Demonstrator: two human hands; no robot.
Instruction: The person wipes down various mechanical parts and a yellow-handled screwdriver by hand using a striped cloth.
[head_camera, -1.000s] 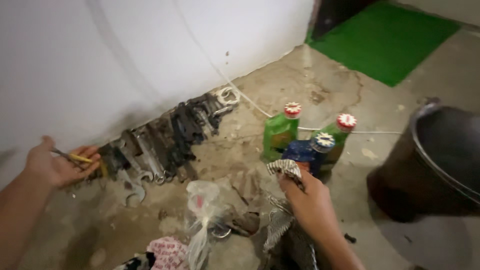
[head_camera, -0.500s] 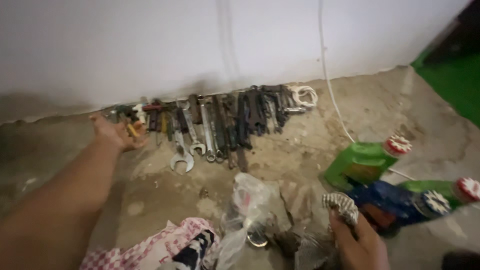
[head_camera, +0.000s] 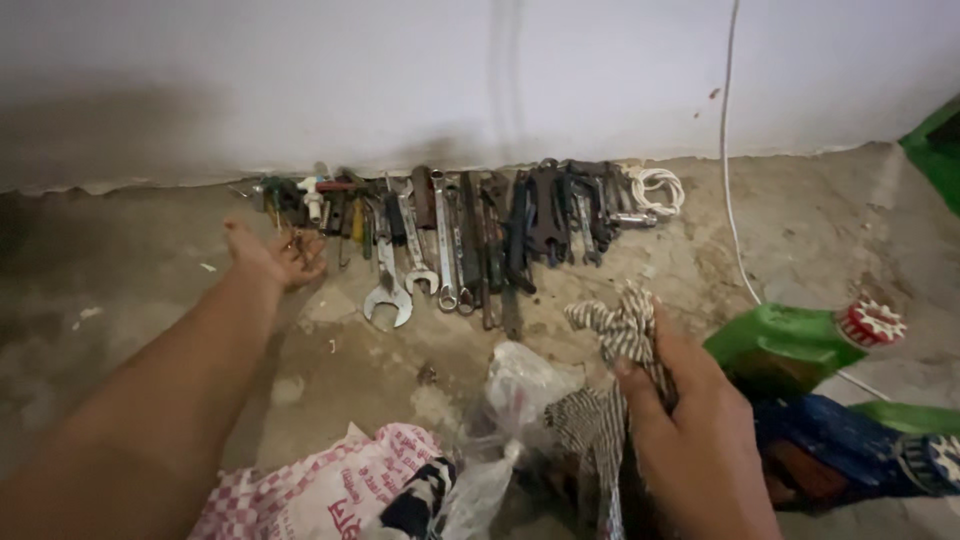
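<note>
My left hand (head_camera: 275, 255) lies palm up on the concrete floor with its fingers apart, at the left end of a row of tools (head_camera: 470, 230) lined up along the white wall. Small screwdrivers with coloured handles (head_camera: 300, 195) lie just beyond its fingertips. A large open-ended spanner (head_camera: 388, 295) lies to its right. My right hand (head_camera: 690, 430) is raised at the lower right, closed around a black-and-white striped rag (head_camera: 620, 330) that hangs down below the fist.
A green bottle with a red-and-white cap (head_camera: 790, 345) lies by my right hand, with a blue bottle (head_camera: 850, 455) below it. A clear plastic bag (head_camera: 510, 390) and a red-checked bag (head_camera: 320, 490) sit near me. A white cable (head_camera: 728, 150) runs down the wall beside a coiled cord (head_camera: 655, 190).
The view swung left, bringing the tool row to the middle. My left hand let the yellow-handled tool go and opened. My right hand lifted the striped rag higher.
</note>
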